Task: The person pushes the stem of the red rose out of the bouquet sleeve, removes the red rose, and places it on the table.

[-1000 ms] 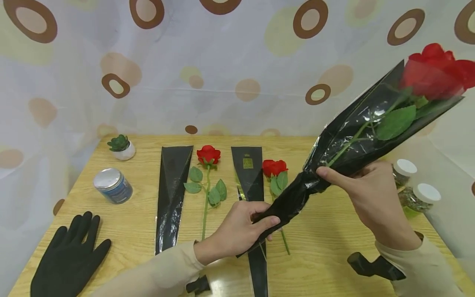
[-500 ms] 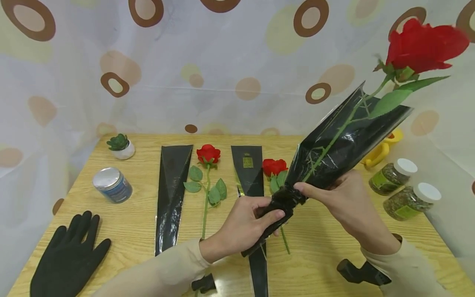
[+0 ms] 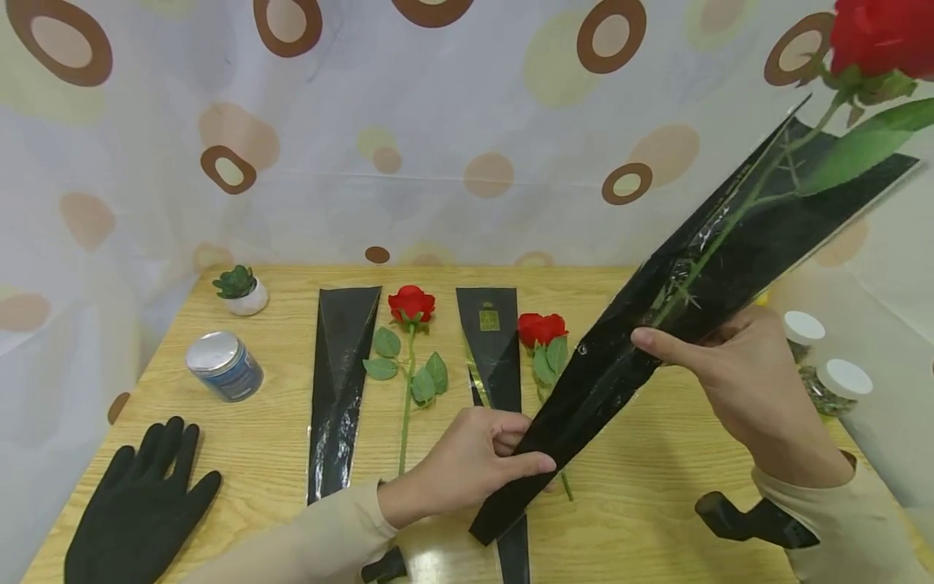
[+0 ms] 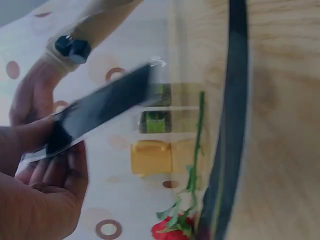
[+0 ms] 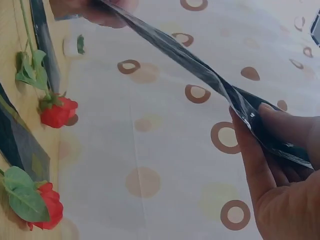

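A black flower sleeve point(image 3: 606, 381) with a clear front slants up to the right above the table. Inside it runs the stem of a red rose point(image 3: 886, 40), whose bloom stands out past the wide mouth and is cut by the frame's edge. My left hand point(image 3: 467, 466) grips the narrow lower end between thumb and fingers. Farther up, around the middle, my right hand point(image 3: 759, 393) holds the sleeve with the thumb on its front and fingers behind. In the right wrist view, the sleeve point(image 5: 185, 57) stretches taut between both hands.
Two flat black sleeves point(image 3: 343, 381) lie on the table, each beside a red rose point(image 3: 412, 304). At left are a black glove point(image 3: 139, 503), a blue tin point(image 3: 224, 369) and a potted succulent point(image 3: 244, 296). White-lidded jars point(image 3: 845, 381) and a yellow object point(image 4: 151, 157) stand at right.
The sleeve was bunched between my hands and is now pulled straight. My right hand dipped toward the left, then moved back up and right. The bloom came out of the mouth.
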Demonstrator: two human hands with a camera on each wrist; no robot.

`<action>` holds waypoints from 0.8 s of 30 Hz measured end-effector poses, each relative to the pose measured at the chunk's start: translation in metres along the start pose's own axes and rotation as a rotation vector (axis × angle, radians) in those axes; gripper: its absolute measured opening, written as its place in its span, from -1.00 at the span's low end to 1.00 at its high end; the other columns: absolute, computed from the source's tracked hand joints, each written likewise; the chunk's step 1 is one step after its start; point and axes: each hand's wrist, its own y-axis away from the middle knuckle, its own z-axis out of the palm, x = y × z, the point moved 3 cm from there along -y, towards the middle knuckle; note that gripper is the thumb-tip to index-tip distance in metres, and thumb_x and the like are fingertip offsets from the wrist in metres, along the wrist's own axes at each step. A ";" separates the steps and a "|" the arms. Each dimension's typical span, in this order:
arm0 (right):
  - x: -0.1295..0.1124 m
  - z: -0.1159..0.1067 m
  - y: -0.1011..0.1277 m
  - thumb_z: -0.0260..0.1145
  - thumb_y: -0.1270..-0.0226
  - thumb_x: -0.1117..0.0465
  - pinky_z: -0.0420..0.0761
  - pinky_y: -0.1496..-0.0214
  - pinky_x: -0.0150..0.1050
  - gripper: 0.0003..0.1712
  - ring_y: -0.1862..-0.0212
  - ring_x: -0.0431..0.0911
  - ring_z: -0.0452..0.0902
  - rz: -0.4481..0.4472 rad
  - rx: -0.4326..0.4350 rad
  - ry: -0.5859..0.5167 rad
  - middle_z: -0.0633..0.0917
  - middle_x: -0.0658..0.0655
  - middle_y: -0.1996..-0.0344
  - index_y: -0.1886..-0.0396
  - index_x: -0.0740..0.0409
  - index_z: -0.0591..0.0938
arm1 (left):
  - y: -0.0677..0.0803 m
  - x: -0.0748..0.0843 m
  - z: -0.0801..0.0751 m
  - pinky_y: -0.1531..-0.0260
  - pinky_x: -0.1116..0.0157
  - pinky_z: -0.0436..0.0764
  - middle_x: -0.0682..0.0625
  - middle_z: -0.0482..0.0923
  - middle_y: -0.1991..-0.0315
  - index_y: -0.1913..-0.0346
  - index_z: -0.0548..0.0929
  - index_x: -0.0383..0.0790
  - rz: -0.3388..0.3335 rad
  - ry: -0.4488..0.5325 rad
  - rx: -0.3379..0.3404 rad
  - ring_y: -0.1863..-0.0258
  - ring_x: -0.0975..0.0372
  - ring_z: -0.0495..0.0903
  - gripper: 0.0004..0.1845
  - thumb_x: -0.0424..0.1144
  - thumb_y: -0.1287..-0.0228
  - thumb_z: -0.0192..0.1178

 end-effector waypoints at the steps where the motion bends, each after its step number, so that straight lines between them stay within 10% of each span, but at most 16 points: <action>1: -0.001 0.000 0.000 0.51 -0.17 0.36 0.54 0.18 -0.44 -0.62 0.24 -0.22 0.55 -0.009 -0.009 0.037 0.73 0.00 0.30 0.01 0.20 0.66 | -0.002 0.002 -0.002 0.52 0.45 0.25 0.26 0.19 0.67 0.51 0.50 -0.16 -0.003 -0.012 -0.006 0.65 0.43 0.17 -0.70 -0.21 -0.25 0.40; 10: -0.014 0.016 0.005 0.48 -0.23 0.29 0.59 0.13 -0.37 -0.57 0.10 -0.14 0.65 -0.096 -0.076 0.206 0.74 0.02 0.12 -0.10 0.14 0.64 | -0.018 0.030 -0.007 0.50 0.42 0.49 0.17 0.59 0.61 0.30 0.72 -0.20 0.067 0.040 0.044 0.57 0.34 0.59 -0.82 -0.14 -0.36 0.30; 18: -0.027 0.003 -0.004 0.20 -0.36 0.56 0.43 0.40 -0.45 -0.83 0.54 -0.20 0.31 -0.216 -0.034 -0.457 0.52 0.08 0.47 0.09 0.52 0.60 | -0.012 0.027 -0.012 0.54 0.42 0.34 0.15 0.49 0.65 -0.03 0.72 -0.13 0.074 -0.075 0.040 0.72 0.30 0.26 -0.76 -0.22 -0.35 0.32; 24: -0.028 0.001 -0.006 0.20 -0.30 0.64 0.58 0.00 -0.27 -0.68 0.09 -0.04 0.54 -0.279 0.022 -0.556 0.67 0.29 0.11 -0.05 0.66 0.52 | -0.011 0.021 -0.012 0.47 0.44 0.39 0.15 0.67 0.42 0.05 0.74 -0.19 0.082 -0.058 0.047 0.68 0.44 0.32 -0.82 -0.25 -0.33 0.32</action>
